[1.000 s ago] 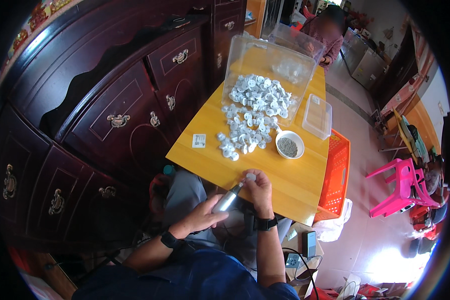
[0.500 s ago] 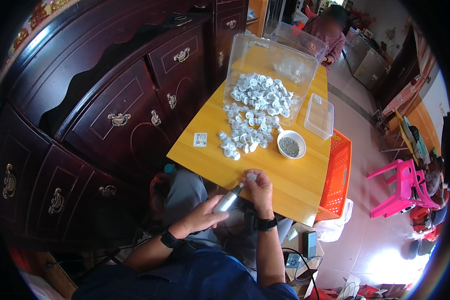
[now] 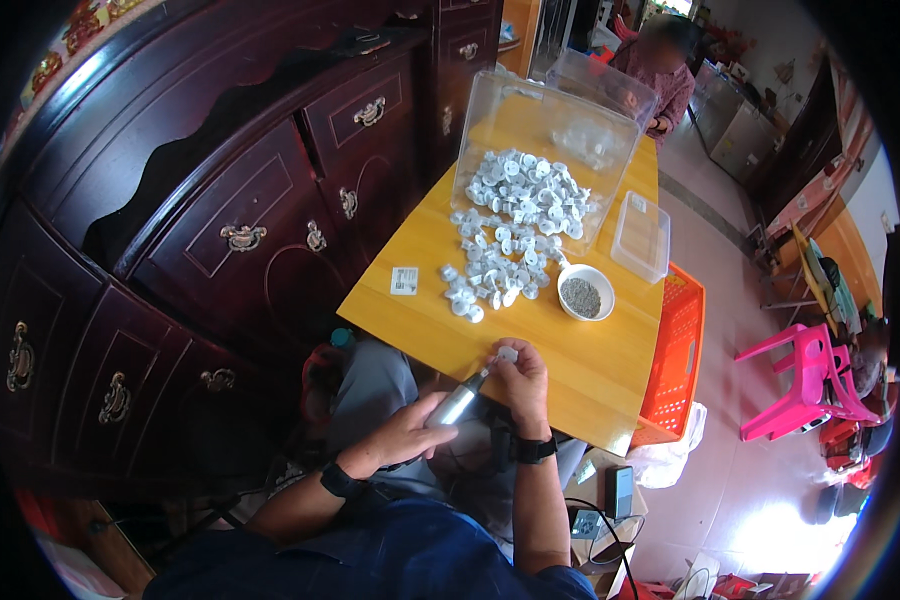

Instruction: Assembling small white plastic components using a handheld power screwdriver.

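My left hand point(image 3: 416, 428) is wrapped round a silver electric screwdriver point(image 3: 454, 406), its dark tip pointing up and to the right. Between the fingers of my right hand point(image 3: 523, 382) is a small white plastic disc-shaped part point(image 3: 507, 354), held at the screwdriver's tip over the table's near edge. Whether a screw sits at the tip is too small to tell. Beyond my hands, a heap of similar white plastic parts point(image 3: 500, 262) spills from a clear plastic bin point(image 3: 610, 140) lying on its side. A white bowl point(image 3: 604, 312) of tiny grey metal pieces point(image 3: 579, 296) stands to their right.
The yellow wooden table point(image 3: 400, 325) also bears a shallow clear tray point(image 3: 642, 237) and a label card point(image 3: 404, 281). An orange crate point(image 3: 673, 360) stands along its right side. Dark cabinets point(image 3: 250, 220) line the left. A person point(image 3: 660, 75) sits at the far end. A pink stool point(image 3: 800, 380) is at right.
The view has shifted slightly. Both hands keep nearly the same pose, with the white part still held at the screwdriver's tip.
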Motion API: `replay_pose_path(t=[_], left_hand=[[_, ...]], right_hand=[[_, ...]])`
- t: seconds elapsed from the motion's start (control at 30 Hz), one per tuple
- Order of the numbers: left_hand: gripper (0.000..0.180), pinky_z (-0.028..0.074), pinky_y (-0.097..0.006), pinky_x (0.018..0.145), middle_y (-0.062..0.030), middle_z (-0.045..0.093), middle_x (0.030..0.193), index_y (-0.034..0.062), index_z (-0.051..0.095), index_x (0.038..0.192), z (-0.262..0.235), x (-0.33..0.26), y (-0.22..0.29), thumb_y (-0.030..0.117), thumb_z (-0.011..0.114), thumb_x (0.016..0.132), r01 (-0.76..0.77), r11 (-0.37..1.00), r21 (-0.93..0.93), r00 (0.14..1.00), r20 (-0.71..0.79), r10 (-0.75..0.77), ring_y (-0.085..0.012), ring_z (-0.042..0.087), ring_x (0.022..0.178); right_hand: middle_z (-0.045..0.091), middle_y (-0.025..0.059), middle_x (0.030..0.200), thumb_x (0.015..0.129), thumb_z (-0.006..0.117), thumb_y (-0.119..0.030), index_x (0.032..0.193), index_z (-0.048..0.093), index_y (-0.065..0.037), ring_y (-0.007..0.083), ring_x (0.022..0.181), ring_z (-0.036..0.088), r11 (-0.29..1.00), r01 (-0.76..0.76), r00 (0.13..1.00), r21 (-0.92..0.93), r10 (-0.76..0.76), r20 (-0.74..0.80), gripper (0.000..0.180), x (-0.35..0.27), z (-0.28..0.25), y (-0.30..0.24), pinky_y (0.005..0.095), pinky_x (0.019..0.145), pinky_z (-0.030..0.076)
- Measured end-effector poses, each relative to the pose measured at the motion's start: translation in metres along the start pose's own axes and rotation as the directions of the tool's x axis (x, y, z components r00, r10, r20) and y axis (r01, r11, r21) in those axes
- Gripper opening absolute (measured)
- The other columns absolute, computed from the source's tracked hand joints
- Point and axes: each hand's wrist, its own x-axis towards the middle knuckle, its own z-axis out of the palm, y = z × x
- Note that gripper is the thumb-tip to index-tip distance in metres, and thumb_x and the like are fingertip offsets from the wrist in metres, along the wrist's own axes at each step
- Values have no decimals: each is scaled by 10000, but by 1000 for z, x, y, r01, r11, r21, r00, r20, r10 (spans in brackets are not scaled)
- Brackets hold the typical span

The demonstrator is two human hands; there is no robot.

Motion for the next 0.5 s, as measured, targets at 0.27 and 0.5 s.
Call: replay_pose_path(t=[0.27, 0.5], left_hand=[[554, 463, -221, 578, -6, 549, 867, 32, 367, 1451, -1, -1, -3, 188, 613, 981, -1, 1000, -14, 1000, -14, 1, -68, 530, 635], [547, 459, -217, 568, -6, 552, 873, 36, 374, 1446, 0, 1, -8, 177, 620, 978, -23, 1000, 18, 1000, 3, 23, -64, 523, 629]], right_hand=[[656, 67, 1026, 926, 615, 3, 1144, 574, -58, 168, 902, 667, 938, -192, 980, 290, 199, 6, 230, 1, -9, -16, 276, 800, 550], [639, 50, 977, 885, 673, 48, 1111, 569, -56, 169, 868, 658, 944, -125, 989, 305, 144, -42, 269, 1, -2, -10, 270, 773, 554]])
